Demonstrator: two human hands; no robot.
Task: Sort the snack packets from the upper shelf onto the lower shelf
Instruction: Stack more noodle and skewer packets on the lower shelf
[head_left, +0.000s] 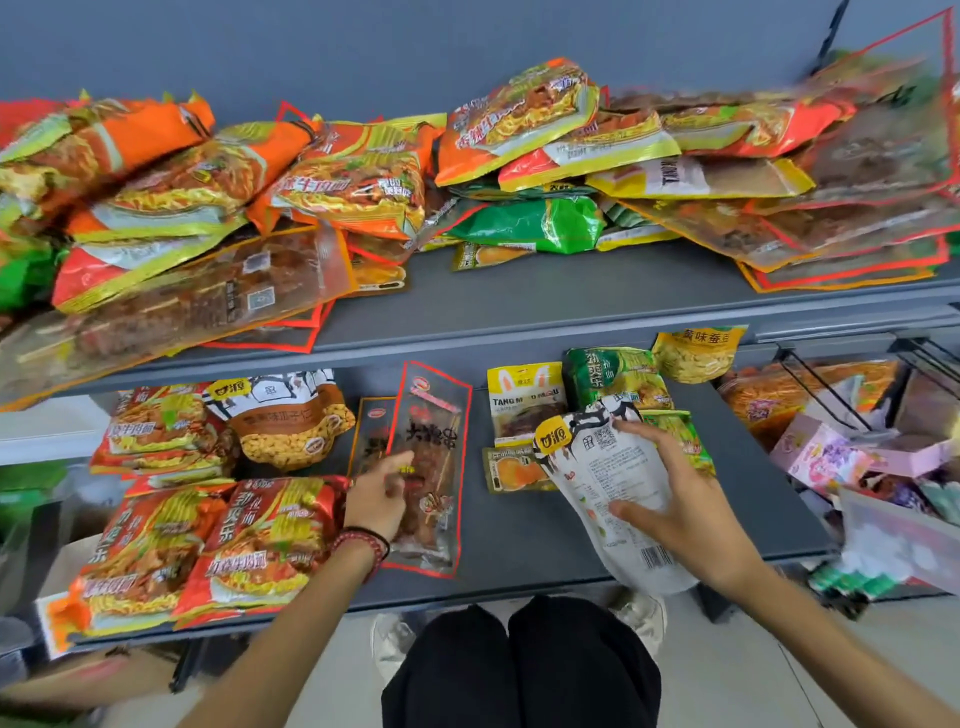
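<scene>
Head view shows the right hand (691, 499) gripping a white glossy pouch with a barcode (602, 467), low over the front of the grey metal lower shelf (530, 545). The left hand (376, 499) lies on a clear red-edged skewer packet (436, 431); whether it pinches it, I cannot tell. The pouch reaches past the shelf's front edge, so if released there it may slide to the floor.

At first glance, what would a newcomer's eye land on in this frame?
The jumbled heap of orange noodle packets sprawling across the upper shelf grabs attention first. Next comes the white pouch, back side up, held by the right hand over the front right of the lower shelf. Beside it, the left hand touches a clear red-edged skewer packet at the shelf's middle.
</scene>
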